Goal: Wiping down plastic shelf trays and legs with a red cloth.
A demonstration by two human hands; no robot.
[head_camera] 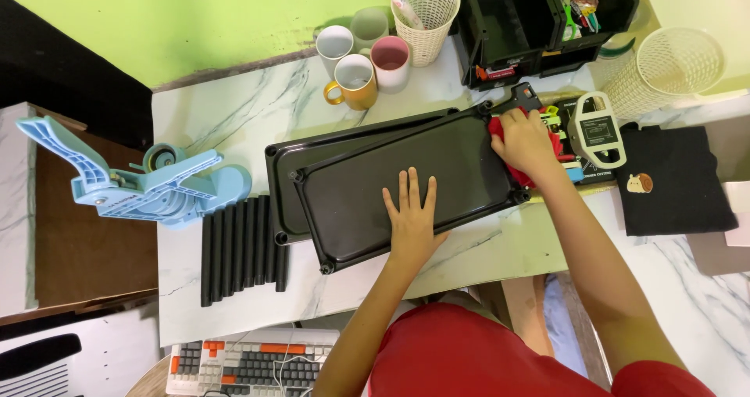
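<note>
Black tray (351, 186) under flat open left hand (412, 217) | right hand (525, 143) clutches red cloth (553, 145) at its corner

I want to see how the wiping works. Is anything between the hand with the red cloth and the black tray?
Nothing visible. The right hand presses the red cloth at the top black tray's right edge, and the left hand lies flat on that tray.

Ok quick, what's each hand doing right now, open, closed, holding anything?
Left hand: open, flat on the upper black tray, holding nothing.
Right hand: closed on a red cloth at the tray's far corner.
</note>
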